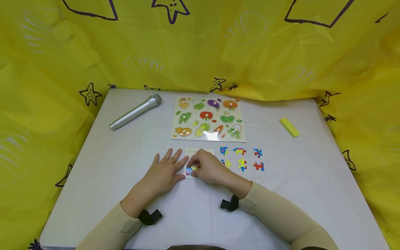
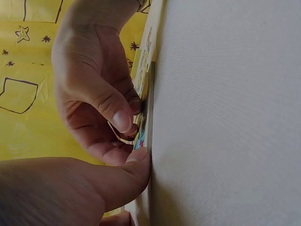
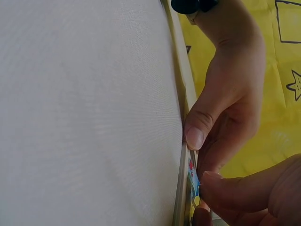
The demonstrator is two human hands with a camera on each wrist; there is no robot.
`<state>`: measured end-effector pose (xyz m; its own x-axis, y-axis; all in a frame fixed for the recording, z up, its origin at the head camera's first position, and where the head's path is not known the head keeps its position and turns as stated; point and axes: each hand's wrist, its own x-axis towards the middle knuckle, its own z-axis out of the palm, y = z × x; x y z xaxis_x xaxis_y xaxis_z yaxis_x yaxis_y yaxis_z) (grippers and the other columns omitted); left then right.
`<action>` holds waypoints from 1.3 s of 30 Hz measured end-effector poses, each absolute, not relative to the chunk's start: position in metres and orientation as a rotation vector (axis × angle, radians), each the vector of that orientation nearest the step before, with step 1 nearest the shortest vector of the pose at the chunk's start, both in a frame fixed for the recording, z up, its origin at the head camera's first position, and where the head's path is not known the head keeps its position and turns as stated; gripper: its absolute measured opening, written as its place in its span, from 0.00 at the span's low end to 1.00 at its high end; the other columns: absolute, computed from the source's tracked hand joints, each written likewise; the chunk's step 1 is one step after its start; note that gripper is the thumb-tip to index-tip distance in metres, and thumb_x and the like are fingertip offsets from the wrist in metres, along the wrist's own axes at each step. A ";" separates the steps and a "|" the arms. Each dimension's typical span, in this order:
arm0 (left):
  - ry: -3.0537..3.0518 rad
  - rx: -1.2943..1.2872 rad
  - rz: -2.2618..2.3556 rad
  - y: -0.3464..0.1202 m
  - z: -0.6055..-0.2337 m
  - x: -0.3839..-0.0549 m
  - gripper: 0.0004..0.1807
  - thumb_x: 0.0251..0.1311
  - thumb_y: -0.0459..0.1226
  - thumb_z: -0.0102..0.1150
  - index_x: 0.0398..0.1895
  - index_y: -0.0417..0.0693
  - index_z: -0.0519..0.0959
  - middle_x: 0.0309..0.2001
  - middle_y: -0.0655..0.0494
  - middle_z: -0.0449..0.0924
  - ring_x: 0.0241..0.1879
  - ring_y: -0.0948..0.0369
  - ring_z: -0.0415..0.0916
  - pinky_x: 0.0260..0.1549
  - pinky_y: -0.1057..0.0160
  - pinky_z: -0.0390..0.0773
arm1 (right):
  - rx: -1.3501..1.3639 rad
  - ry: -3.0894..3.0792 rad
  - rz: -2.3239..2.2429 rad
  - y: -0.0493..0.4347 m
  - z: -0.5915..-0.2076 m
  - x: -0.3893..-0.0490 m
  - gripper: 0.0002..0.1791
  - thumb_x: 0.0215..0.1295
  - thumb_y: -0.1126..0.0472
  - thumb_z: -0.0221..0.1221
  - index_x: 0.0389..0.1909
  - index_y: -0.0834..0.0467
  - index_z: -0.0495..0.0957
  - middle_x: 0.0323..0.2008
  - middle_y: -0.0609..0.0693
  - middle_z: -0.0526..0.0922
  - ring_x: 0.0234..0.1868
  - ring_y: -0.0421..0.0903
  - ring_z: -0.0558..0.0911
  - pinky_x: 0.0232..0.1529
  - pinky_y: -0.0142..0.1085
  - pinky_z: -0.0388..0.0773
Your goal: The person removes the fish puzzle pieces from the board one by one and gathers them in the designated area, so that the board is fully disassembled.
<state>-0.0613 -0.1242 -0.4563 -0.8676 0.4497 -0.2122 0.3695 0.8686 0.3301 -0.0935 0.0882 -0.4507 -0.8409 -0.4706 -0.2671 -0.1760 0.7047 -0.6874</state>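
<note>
A small jigsaw tray (image 1: 204,151) with a pale border lies at the table's front middle, colourful pieces in its lower left corner. My left hand (image 1: 164,173) rests beside it with fingers spread, the index fingertip and thumb at its left edge. Over the tray, my right hand (image 1: 209,168) bends its fingers and thumb around a puzzle piece (image 2: 115,132), which is mostly hidden by the fingers. The right wrist view shows the blue and yellow printed part (image 3: 194,183) under the fingertips. Loose jigsaw pieces (image 1: 258,166) lie in two rows right of the tray.
Behind the tray lies a vegetable peg board (image 1: 193,137). A silver microphone (image 1: 134,113) is at the back left, and a yellow block (image 1: 289,127) at the right. Yellow patterned cloth (image 1: 200,52) hangs around the white table (image 1: 312,194).
</note>
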 end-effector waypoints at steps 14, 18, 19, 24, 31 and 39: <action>2.748 0.595 0.418 -0.123 -0.453 -0.061 0.38 0.73 0.52 0.66 0.83 0.60 0.68 0.87 0.49 0.55 0.87 0.37 0.48 0.76 0.19 0.50 | -0.474 2.463 -1.118 0.090 -0.454 -0.092 0.10 0.67 0.68 0.71 0.42 0.50 0.88 0.31 0.44 0.80 0.37 0.43 0.77 0.40 0.32 0.73; 2.750 0.608 0.406 -0.123 -0.453 -0.060 0.38 0.73 0.52 0.66 0.83 0.61 0.67 0.87 0.49 0.55 0.87 0.37 0.48 0.76 0.19 0.51 | -0.485 2.470 -1.141 0.090 -0.456 -0.091 0.11 0.67 0.70 0.70 0.37 0.48 0.89 0.29 0.43 0.79 0.36 0.43 0.77 0.38 0.31 0.71; 2.753 0.613 0.405 -0.124 -0.454 -0.061 0.37 0.73 0.51 0.66 0.83 0.61 0.67 0.87 0.49 0.56 0.86 0.37 0.49 0.75 0.19 0.52 | -0.487 2.474 -1.141 0.090 -0.456 -0.091 0.12 0.67 0.70 0.70 0.37 0.47 0.89 0.28 0.43 0.79 0.36 0.43 0.77 0.38 0.31 0.71; 2.749 0.604 0.407 -0.123 -0.455 -0.061 0.38 0.73 0.52 0.66 0.83 0.62 0.67 0.87 0.50 0.55 0.87 0.37 0.48 0.76 0.19 0.51 | -0.479 2.482 -1.133 0.091 -0.457 -0.090 0.11 0.68 0.68 0.70 0.37 0.46 0.90 0.28 0.42 0.80 0.37 0.43 0.77 0.39 0.32 0.72; 2.754 0.604 0.402 -0.122 -0.455 -0.061 0.38 0.73 0.53 0.65 0.83 0.62 0.67 0.87 0.50 0.55 0.87 0.38 0.48 0.76 0.19 0.51 | -0.431 2.474 -1.169 0.092 -0.456 -0.091 0.11 0.68 0.68 0.70 0.38 0.46 0.90 0.30 0.43 0.81 0.38 0.43 0.78 0.41 0.35 0.73; 2.754 0.604 0.384 -0.122 -0.454 -0.061 0.38 0.73 0.53 0.66 0.83 0.62 0.67 0.87 0.50 0.56 0.87 0.37 0.48 0.76 0.20 0.52 | -0.315 2.382 -1.322 0.098 -0.454 -0.096 0.11 0.68 0.71 0.69 0.41 0.51 0.90 0.31 0.49 0.81 0.31 0.43 0.80 0.35 0.31 0.82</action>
<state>-0.0615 -0.1218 -0.4536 -0.8685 0.4411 -0.2259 0.3624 0.8762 0.3175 -0.0964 0.0976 -0.4537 -0.8962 -0.3787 -0.2312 -0.0042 0.5283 -0.8491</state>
